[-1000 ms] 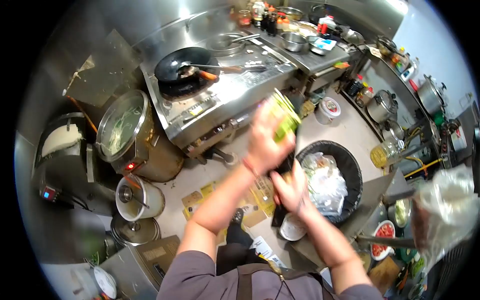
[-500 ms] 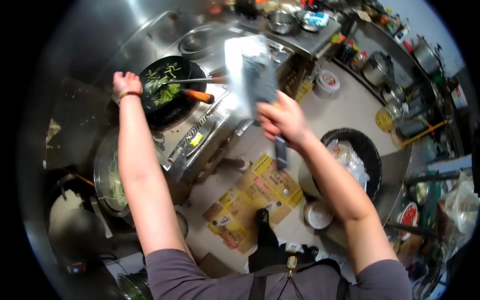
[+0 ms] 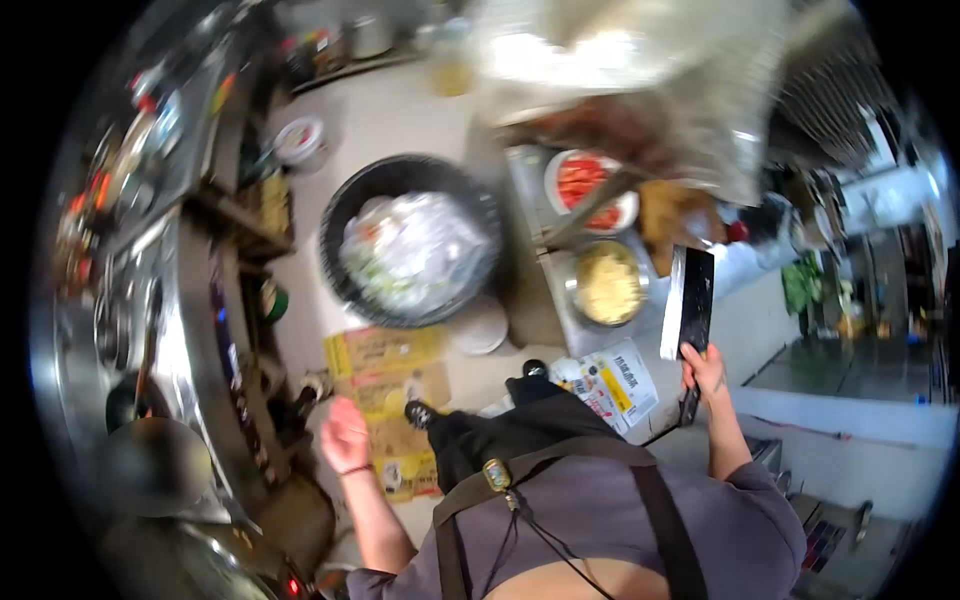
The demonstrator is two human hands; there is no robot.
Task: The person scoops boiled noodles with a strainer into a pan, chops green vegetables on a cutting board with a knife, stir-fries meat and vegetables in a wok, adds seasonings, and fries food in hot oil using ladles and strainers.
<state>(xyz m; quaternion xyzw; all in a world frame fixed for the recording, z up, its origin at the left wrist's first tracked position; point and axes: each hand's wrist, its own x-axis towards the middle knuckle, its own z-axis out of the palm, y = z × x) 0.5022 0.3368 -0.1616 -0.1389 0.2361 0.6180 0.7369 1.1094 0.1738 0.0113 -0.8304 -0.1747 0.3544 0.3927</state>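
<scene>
My right hand [image 3: 706, 372] is closed round the dark handle of a broad cleaver [image 3: 689, 302], whose blade points up and away from me over the right side. Nothing is in my left hand [image 3: 345, 434]; it hangs over the floor at lower left, slightly blurred, with its fingers apart. Beyond the cleaver, on the counter, are a metal bowl of pale yellow pieces [image 3: 609, 286], a white dish of red pieces [image 3: 583, 182] and a brown board [image 3: 680, 222].
A black bin [image 3: 336, 277] with plastic bags stands ahead, a white tub [image 3: 478, 326] beside it. Flattened cardboard [image 3: 385, 352] covers some floor. The steel stove counter [image 3: 182, 290] runs along the left. A clear plastic bag [image 3: 640, 60] hangs overhead.
The view has swung right, from the stove to the side counter. Green pieces have left my left hand and lay in the wok half a second ago. The cleaver stays in my right hand.
</scene>
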